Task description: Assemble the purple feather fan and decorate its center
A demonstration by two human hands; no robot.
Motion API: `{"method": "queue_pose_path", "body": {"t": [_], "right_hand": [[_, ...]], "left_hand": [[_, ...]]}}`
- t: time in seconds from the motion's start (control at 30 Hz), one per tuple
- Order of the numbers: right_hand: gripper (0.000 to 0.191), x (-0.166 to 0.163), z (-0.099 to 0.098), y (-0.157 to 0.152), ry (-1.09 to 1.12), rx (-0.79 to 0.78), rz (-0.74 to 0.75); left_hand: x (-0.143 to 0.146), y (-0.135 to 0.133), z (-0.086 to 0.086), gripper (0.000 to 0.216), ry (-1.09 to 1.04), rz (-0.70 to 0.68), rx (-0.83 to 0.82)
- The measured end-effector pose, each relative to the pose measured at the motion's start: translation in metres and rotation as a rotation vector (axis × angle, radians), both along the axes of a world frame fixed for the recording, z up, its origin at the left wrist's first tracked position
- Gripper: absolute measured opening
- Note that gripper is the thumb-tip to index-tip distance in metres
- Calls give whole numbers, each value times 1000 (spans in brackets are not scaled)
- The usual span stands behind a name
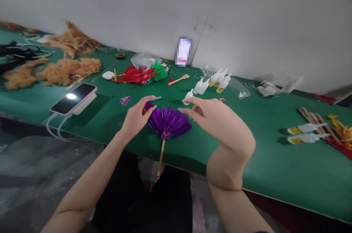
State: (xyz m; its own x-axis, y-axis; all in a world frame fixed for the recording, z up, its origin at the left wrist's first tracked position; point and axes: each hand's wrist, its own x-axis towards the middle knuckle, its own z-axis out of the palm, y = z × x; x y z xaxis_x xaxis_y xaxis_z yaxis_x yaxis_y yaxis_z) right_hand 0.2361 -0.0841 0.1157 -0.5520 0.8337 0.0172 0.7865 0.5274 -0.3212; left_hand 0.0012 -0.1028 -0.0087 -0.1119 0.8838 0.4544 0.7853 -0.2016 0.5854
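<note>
The purple fan (173,124) lies on the green table (192,148), spread directly before the person and between the two hands. Its thin wooden handle (161,156) points toward the person and projects past the table's edge.

The left hand (134,115) is at the fan's upper left margin. Thumb and forefinger stand apart, with purple showing beside them; whether they touch the fan cannot be determined. The right hand (208,113) is above the upper right margin, wrist bent, thumb and forefinger likewise apart. Its fingertips lie close to a white dropper bottle (188,96); contact is not established.

Judged from the position of the hands, attention is on the fan's outer edge. Good practice here calls for a light pinch near the root of a single blade, since the material appears soft and likely to crease. The overhanging handle is a hazard: a knock from the lap could swing the fan, so one hand should steady the base. The right forearm should be kept clear of the bottle, which could tip. The loose beads (125,101) warrant similar care from the left hand.
</note>
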Motion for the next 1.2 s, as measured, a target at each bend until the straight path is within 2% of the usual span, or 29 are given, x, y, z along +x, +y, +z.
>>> {"method": "queue_pose_path", "body": {"t": [0.1,0.23,0.4,0.63,0.87,1.2], "right_hand": [[37,-1,-1,-1,-40,-24,4],[40,-2,-2,-3,-54,-53,30],[42,-1,-2,-2,-59,-75,38],[42,2,-2,-2,-51,-42,13],[41,3,-3,-1,-48,-41,35],[42,3,-2,-1,-51,-36,37]], "left_hand": [[2,-4,-21,30,47,-28,-17],[4,-4,-31,24,15,25,32],[5,-2,-31,16,18,99,110],[10,-9,-27,12,-38,36,15],[6,-9,-33,16,0,93,94],[10,-12,-29,13,-69,75,43]]}}
